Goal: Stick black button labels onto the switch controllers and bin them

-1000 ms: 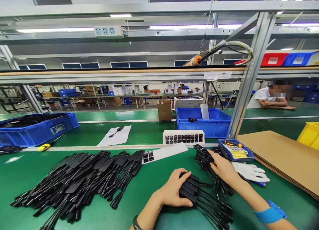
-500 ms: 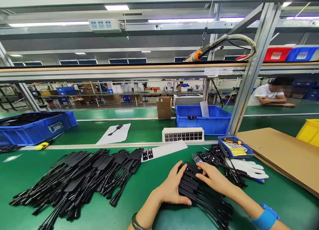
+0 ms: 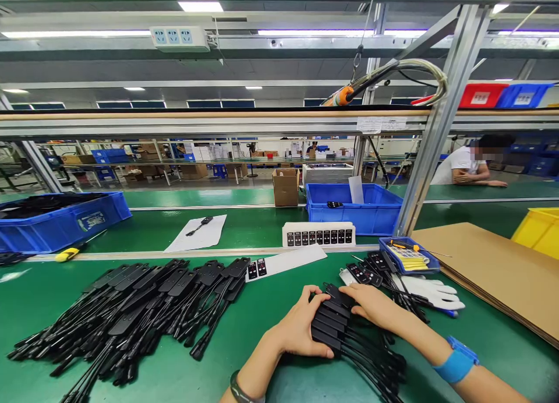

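A row of flat black control boxes with cables [image 3: 327, 324] stands close together on the green table, their cables trailing toward the lower right. My left hand [image 3: 299, 324] spans the row, thumb at the near end and fingers at the far end. At the far right end, my right hand [image 3: 371, 304] has its bent fingers pressed against the boxes; its fingertips are partly hidden. Beside it lie several similar boxes with labelled button faces [image 3: 364, 274]. Left of my hands spreads a large pile of black cabled boxes [image 3: 144, 292].
A label strip [image 3: 288, 263] and a white label holder [image 3: 318, 225] lie ahead. Blue bins [image 3: 375, 219] stand behind. To the right are a tool tray [image 3: 408, 269], a white glove [image 3: 432, 292] and cardboard sheets [image 3: 489, 275]. A person [image 3: 463, 164] leans on a far table.
My right hand has shifted slightly left, its fingers closer against the far end of the row. The labelled box by its fingertips no longer shows there. My left hand stays round the row.
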Available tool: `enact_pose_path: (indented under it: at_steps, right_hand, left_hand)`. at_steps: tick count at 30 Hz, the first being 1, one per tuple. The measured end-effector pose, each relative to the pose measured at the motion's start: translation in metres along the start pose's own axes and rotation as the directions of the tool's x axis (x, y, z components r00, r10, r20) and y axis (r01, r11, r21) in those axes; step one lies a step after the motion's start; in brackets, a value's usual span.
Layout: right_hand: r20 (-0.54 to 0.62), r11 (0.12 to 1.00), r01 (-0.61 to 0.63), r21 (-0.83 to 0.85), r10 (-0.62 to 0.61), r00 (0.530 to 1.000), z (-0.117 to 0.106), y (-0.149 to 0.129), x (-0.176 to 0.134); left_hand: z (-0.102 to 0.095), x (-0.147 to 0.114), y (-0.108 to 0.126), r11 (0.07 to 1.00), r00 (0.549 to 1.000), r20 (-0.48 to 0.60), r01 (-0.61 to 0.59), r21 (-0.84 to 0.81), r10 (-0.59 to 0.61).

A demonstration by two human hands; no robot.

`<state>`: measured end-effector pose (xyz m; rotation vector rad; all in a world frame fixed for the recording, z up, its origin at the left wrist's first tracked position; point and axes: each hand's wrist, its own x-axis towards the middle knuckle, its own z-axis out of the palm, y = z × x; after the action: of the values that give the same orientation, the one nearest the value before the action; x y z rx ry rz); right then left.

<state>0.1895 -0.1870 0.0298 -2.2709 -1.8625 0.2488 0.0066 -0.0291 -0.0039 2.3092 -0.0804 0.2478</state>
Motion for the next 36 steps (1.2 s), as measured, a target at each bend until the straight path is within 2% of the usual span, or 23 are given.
enact_pose_path:
  at_steps: [6,11,14,16,19,22,24,25,27,28,29,30,31,32,33,34,35,36]
  right_hand:
    - [0.032,0.995,0.065,0.079,-0.068,0.997,-0.009,-0.001,0.0]
    - [0.037,0.978,0.107,0.179,-0.115,0.993,-0.012,-0.007,-0.011]
    - [0.08,0.965,0.049,0.256,-0.072,0.994,-0.001,-0.017,-0.017]
    - [0.085,0.972,-0.004,0.235,-0.017,0.996,0.013,-0.028,-0.018]
    - [-0.028,0.988,-0.081,0.135,0.086,0.996,0.037,-0.046,-0.015]
    - [-0.138,0.988,-0.118,0.103,0.132,0.982,0.054,-0.057,-0.013]
    - [-0.182,0.988,-0.109,0.111,0.128,0.975,0.056,-0.058,-0.013]
    - [-0.194,0.986,-0.097,0.132,0.122,0.973,0.055,-0.056,-0.013]
    - [-0.194,0.964,-0.065,0.256,0.117,0.974,0.047,-0.049,-0.013]
    - [-0.185,0.926,-0.038,0.375,0.115,0.976,0.041,-0.043,-0.012]
    - [-0.184,0.847,0.007,0.531,0.108,0.977,0.034,-0.036,-0.011]
    - [-0.202,0.709,0.069,0.702,0.106,0.974,0.026,-0.028,-0.01]
    - [-0.234,0.509,0.146,0.848,0.113,0.966,0.017,-0.021,-0.008]
    - [-0.274,0.273,0.23,0.934,0.134,0.952,0.008,-0.013,-0.007]
    - [-0.309,0.04,0.307,0.951,0.168,0.936,0.0,-0.007,-0.007]
    - [-0.334,-0.15,0.368,0.918,0.21,0.919,-0.009,-0.001,-0.007]
    - [-0.347,-0.279,0.409,0.869,0.245,0.905,-0.016,0.003,-0.009]
    - [-0.352,-0.354,0.43,0.83,0.265,0.898,-0.023,0.006,-0.012]
  left_hand:
    - [0.003,-0.001,-0.008,0.999,0.996,0.088,-0.012,0.047,0.008]
    - [0.001,-0.003,-0.005,0.996,0.984,0.168,0.042,0.078,-0.054]
    - [0.002,-0.001,-0.001,0.994,0.984,0.166,0.056,0.098,-0.072]
    - [0.006,0.002,0.003,0.995,0.984,0.165,0.056,0.088,-0.07]
    - [0.012,0.005,0.007,0.998,0.981,0.183,0.052,0.034,-0.057]
    - [0.016,0.004,0.008,0.993,0.986,0.159,0.062,-0.097,-0.046]
    - [0.017,0.004,0.004,0.957,0.992,0.12,0.079,-0.281,-0.046]
    - [0.017,0.004,0.002,0.91,0.995,0.09,0.081,-0.407,-0.048]
    - [0.015,0.006,-0.004,0.744,0.996,-0.014,0.052,-0.666,-0.083]
    - [0.013,0.006,-0.006,0.644,0.988,-0.089,0.013,-0.765,-0.125]
    - [0.011,0.007,-0.007,0.556,0.968,-0.168,-0.039,-0.83,-0.184]
    - [0.007,0.007,-0.008,0.489,0.936,-0.241,-0.088,-0.868,-0.258]
    - [0.004,0.007,-0.008,0.445,0.894,-0.297,-0.128,-0.887,-0.334]
    - [0.0,0.007,-0.009,0.415,0.852,-0.332,-0.153,-0.897,-0.404]
    - [-0.005,0.007,-0.009,0.394,0.814,-0.35,-0.164,-0.904,-0.463]
    - [-0.008,0.007,-0.009,0.378,0.784,-0.352,-0.163,-0.912,-0.511]
    - [-0.012,0.006,-0.01,0.363,0.764,-0.344,-0.155,-0.919,-0.546]
    - [-0.015,0.006,-0.011,0.35,0.752,-0.333,-0.144,-0.926,-0.569]
